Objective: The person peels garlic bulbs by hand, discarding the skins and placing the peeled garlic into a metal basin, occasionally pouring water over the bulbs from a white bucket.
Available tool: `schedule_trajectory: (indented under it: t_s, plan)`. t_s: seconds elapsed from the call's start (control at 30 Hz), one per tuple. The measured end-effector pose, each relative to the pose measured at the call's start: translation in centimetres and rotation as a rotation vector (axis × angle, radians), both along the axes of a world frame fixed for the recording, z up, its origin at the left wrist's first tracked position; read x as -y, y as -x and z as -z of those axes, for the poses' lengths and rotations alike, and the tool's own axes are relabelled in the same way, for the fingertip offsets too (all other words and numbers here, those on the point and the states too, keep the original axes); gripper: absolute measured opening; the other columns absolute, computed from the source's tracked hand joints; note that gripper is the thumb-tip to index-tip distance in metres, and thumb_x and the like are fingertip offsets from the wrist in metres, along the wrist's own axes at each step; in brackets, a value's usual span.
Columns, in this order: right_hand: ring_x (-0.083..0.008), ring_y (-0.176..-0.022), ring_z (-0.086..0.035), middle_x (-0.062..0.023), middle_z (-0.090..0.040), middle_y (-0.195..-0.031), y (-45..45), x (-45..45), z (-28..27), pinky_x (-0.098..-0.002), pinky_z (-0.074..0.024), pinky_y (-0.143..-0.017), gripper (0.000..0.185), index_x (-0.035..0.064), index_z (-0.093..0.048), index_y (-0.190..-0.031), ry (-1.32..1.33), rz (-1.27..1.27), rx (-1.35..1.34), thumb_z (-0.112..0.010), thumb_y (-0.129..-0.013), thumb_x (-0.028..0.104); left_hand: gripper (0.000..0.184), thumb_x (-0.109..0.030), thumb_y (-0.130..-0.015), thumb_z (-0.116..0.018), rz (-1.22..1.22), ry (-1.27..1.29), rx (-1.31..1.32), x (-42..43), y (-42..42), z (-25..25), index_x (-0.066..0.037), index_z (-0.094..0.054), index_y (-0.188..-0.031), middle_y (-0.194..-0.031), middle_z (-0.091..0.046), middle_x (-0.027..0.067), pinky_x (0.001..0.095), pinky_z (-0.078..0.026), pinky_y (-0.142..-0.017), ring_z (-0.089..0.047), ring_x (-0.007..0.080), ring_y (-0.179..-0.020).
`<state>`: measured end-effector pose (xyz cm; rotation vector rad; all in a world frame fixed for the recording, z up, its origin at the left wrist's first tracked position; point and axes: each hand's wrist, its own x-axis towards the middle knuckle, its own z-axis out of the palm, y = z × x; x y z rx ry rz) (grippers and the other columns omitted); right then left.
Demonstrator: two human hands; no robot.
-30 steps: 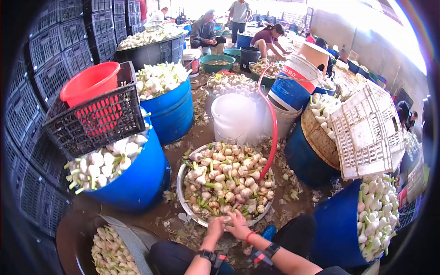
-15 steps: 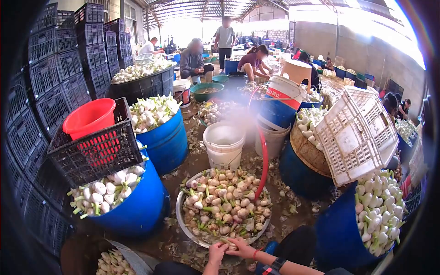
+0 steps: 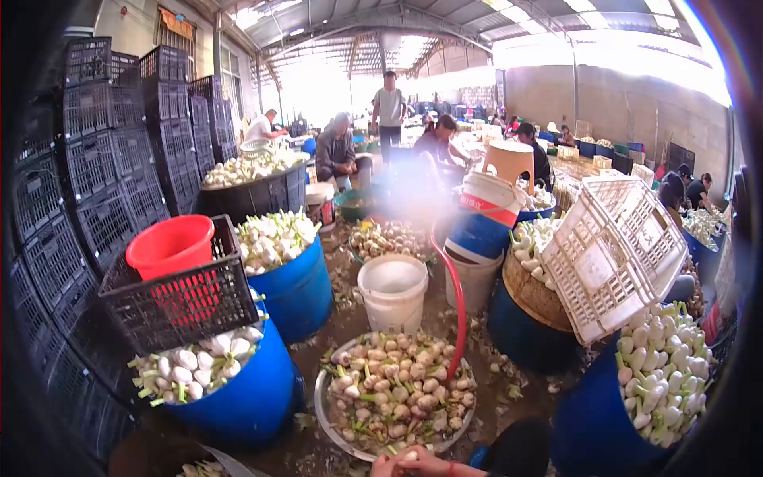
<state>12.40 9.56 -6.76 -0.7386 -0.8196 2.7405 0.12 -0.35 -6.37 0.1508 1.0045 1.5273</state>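
Note:
At the bottom edge, my left hand [image 3: 385, 467] and my right hand [image 3: 430, 463] are close together, fingers closed around a pale garlic bulb [image 3: 410, 455]. The lower parts of both hands are cut off by the frame. A red cord circles my right wrist. Just beyond them, a wide metal basin [image 3: 320, 397] holds many garlic bulbs [image 3: 401, 381] with short green stems, sitting in water. A red hose [image 3: 461, 326] runs down into the basin's right side.
White bucket [image 3: 393, 314] stands behind the basin. Blue barrels [image 3: 253, 397] heaped with garlic flank both sides. A black crate [image 3: 147, 318] with a red bucket [image 3: 171, 246] rests at left; a white crate [image 3: 608, 270] leans at right. Several people work farther back.
My view has tilted up, so the basin and my hands appear lower in the frame. My hands remain together; the forearms have mostly dropped out of view.

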Motion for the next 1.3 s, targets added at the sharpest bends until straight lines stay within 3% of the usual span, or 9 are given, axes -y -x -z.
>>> schedule_trajectory:
  t_s: [0.17,0.2,0.37,0.83,0.9,0.97,1.07,1.2,1.3]
  plan:
    - [-0.018,-0.078,-0.06,-0.0079,-0.059,-0.102,-2.6,4.7,-0.5,-0.0276,-0.0517,-0.071,0.049,0.0043,-0.049,-0.11,0.45,0.018,-0.167,-0.03,-0.092,0.046,0.01,-0.002,-0.077,-0.048,0.016,0.05,0.087,3.0,-1.7,-4.9,-0.009,-0.052,-0.083,-0.059,-0.048,-0.003,0.0192,-0.031,-0.037,-0.042,0.0066,-0.045]
    - [-0.0184,-0.073,-0.06,-0.0071,-0.059,-0.098,-1.6,2.2,-2.7,-0.0276,-0.0519,-0.066,0.043,0.0052,-0.048,-0.11,0.24,-0.009,0.057,-0.036,-0.092,0.042,0.009,-0.001,-0.076,-0.05,0.093,0.039,-0.324,0.0,0.1,-4.5,-0.009,-0.052,-0.081,-0.057,-0.046,-0.0037,0.0186,-0.03,-0.037,-0.04,0.0052,-0.043]
    - [-0.0076,-0.069,-0.051,-0.0014,-0.054,-0.091,-1.5,2.3,-5.8,-0.0195,-0.0421,-0.059,0.035,0.007,-0.046,-0.112,-0.64,0.057,0.215,-0.062,-0.081,0.015,0.014,-0.002,-0.076,-0.048,-0.038,-0.012,0.063,-0.2,-0.2,-6.7,-0.011,-0.051,-0.087,-0.071,-0.055,-0.0017,0.019,-0.04,-0.043,-0.051,0.0077,-0.053]
    - [-0.0061,-0.078,-0.05,-0.0001,-0.052,-0.096,-0.7,2.3,-7.5,-0.0182,-0.0417,-0.062,0.051,0.0081,-0.041,-0.126,-0.124,0.164,0.029,-0.059,-0.079,0.007,0.016,0.002,-0.076,-0.056,-0.159,0.057,-0.471,0.0,0.0,-4.3,-0.003,-0.053,-0.091,-0.08,-0.057,0.0016,0.0218,-0.045,-0.062,-0.054,0.0089,-0.07]
    - [-0.007,-0.087,-0.05,-0.0003,-0.051,-0.099,-0.5,2.2,-6.4,-0.0233,-0.0445,-0.072,0.044,0.0071,-0.046,-0.115,-0.539,0.296,0.228,-0.062,-0.075,0.003,0.028,0.003,-0.075,-0.055,-0.173,0.002,-0.801,0.2,-0.9,-4.0,0.001,-0.051,-0.102,-0.084,-0.055,0.0015,0.0238,-0.045,-0.067,-0.054,0.0104,-0.075]
    - [-0.011,-0.088,-0.051,-0.0017,-0.05,-0.097,-0.4,2.2,-6.1,-0.0257,-0.0446,-0.074,0.041,0.0057,-0.048,-0.103,-0.585,0.333,0.261,-0.069,-0.069,0.005,0.028,0.001,-0.075,-0.057,-0.111,0.112,-0.607,0.6,-1.5,-4.7,0.002,-0.053,-0.103,-0.085,-0.058,0.0023,0.0239,-0.045,-0.068,-0.055,0.0112,-0.075]
    - [-0.0173,-0.088,-0.052,-0.0068,-0.049,-0.094,-0.7,2.0,-6.0,-0.0277,-0.0448,-0.073,0.046,0.0037,-0.046,-0.098,-1.5,0.231,0.568,-0.074,-0.062,0.007,0.023,-0.001,-0.075,-0.059,0.048,0.077,-0.893,0.4,-1.3,-5.6,0.002,-0.058,-0.098,-0.081,-0.061,0.0031,0.0239,-0.046,-0.061,-0.057,0.0111,-0.068]
    - [-0.0156,-0.089,-0.053,-0.0052,-0.05,-0.094,-0.9,2.2,-7.1,-0.027,-0.0447,-0.075,0.042,0.0041,-0.047,-0.096,-1.454,0.144,0.622,-0.074,-0.065,0.008,0.017,-0.008,-0.073,-0.062,0.121,0.215,-1.245,0.3,-0.8,-7.4,0.003,-0.06,-0.085,-0.065,-0.061,0.0054,0.0275,-0.048,-0.056,-0.059,0.0154,-0.058]
    - [-0.0129,-0.091,-0.053,-0.0037,-0.052,-0.096,-1.0,1.9,-7.5,-0.0252,-0.0441,-0.078,0.037,0.0051,-0.048,-0.099,-0.778,0.166,0.248,-0.07,-0.069,0.005,0.015,-0.004,-0.073,-0.057,-0.07,0.23,-0.606,-0.6,0.7,-3.7,0.001,-0.063,-0.084,-0.064,-0.063,0.006,0.0277,-0.047,-0.054,-0.06,0.0147,-0.057]
